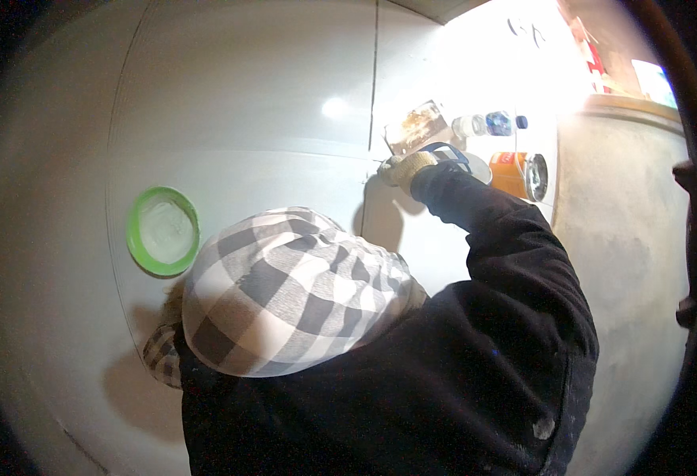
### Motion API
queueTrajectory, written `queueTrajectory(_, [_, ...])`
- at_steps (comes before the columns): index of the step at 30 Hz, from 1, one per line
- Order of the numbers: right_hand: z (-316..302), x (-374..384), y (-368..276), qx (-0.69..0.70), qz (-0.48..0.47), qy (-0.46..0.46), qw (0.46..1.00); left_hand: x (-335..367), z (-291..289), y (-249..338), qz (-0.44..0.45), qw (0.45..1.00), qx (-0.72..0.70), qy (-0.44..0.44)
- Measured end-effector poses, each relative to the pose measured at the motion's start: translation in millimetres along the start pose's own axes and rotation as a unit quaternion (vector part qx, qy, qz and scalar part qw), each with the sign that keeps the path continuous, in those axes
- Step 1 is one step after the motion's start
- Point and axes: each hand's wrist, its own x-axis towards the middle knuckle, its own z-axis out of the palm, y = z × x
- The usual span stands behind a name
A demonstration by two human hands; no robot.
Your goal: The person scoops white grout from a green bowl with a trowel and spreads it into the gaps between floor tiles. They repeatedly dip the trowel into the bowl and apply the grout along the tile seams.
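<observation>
My right hand [406, 170], in a pale knitted glove, reaches out at the end of a black sleeve [515, 238]. Its fingers are closed at a dark seam in the white panelled surface; what they hold is hidden. A blue-edged loop-shaped thing [448, 152] lies right beside the glove. Rounded grey-and-white checked cloth [293, 293] fills the middle. Left of it stands a green bowl [132, 230] with white paste [167, 230] inside. A pale patch between bowl and cloth may be my left hand [175, 300]; its fingers are hidden. More checked cloth [162, 357] shows below.
Beyond the right hand lies a stained brown-and-white board [416, 127]. A clear bottle [483, 124] with a blue cap lies near an orange can [510, 173] with a wire handle. A grey-beige slab [618, 238] borders the right. Strong glare whitens the upper right.
</observation>
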Motion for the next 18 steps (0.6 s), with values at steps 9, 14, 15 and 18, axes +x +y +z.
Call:
queueTrajectory(9, [-5,9,48,0.176,-0.118,0.119,0.97,-3,-10,-5,-0.003,1.0,0.016,-0.006])
queueTrajectory(14, [-56,14,5,0.109,-0.131,0.157,0.973,-8,-22,-8,-0.004,1.0,0.03,-0.001])
queueTrajectory(15, [-65,20,-5,0.11,-0.094,0.137,0.98,-10,-24,-9,-0.006,0.999,0.033,-0.001])
queueTrajectory(18, [-62,28,-31,0.106,-0.057,0.181,0.976,-11,-30,-14,-0.008,0.999,0.045,0.0])
